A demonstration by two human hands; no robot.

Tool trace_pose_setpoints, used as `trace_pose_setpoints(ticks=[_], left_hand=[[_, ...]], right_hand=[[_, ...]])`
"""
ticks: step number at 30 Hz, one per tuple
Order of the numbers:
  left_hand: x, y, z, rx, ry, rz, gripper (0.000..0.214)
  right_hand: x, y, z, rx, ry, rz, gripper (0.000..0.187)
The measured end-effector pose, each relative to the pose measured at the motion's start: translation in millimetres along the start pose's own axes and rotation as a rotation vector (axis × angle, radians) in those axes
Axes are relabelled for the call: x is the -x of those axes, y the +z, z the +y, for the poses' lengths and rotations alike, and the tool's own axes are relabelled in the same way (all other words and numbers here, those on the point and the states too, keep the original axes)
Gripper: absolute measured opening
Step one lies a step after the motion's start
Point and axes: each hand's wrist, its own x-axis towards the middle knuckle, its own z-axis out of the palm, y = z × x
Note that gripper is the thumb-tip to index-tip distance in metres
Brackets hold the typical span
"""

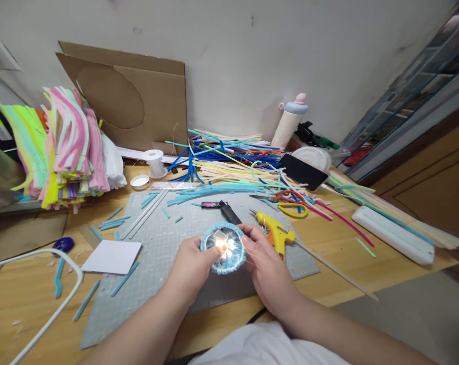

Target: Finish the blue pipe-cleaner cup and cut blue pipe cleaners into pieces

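Between my two hands is a round light-blue pipe-cleaner piece (233, 262) with a fuzzy rim and a bright light glowing inside it. My left hand (194, 263) grips its left side, the thumb reaching over the opening toward the light. Against the right rim, my right hand (266, 261) pinches with thumb and fingers. Just beyond the right hand lies a yellow glue gun (275, 230) on the grey cutting mat (156, 284). A black-handled tool (229, 212) rests behind the round piece.
Cut blue pipe-cleaner pieces (125, 279) and a white card (113, 257) lie left. Scissors (293, 209), a phone (303, 171) and heaps of pipe cleaners (229, 152) fill the back. A white power strip (392, 234) sits right. A white cable (77, 276) curves at left.
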Motion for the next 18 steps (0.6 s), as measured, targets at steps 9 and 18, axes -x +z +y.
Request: trace_pose_setpoints(ticks=[9, 18], left_hand=[[1, 3.7, 5, -0.116, 0.057, -0.022, 0.016], [-1, -1.3, 4, -0.167, 0.202, -0.02, 0.022]], right_hand=[[-3, 2, -5, 0.244, -0.081, -0.028, 0.031], [-8, 4, -12, 0.254, 0.007, 0.007, 0.027]])
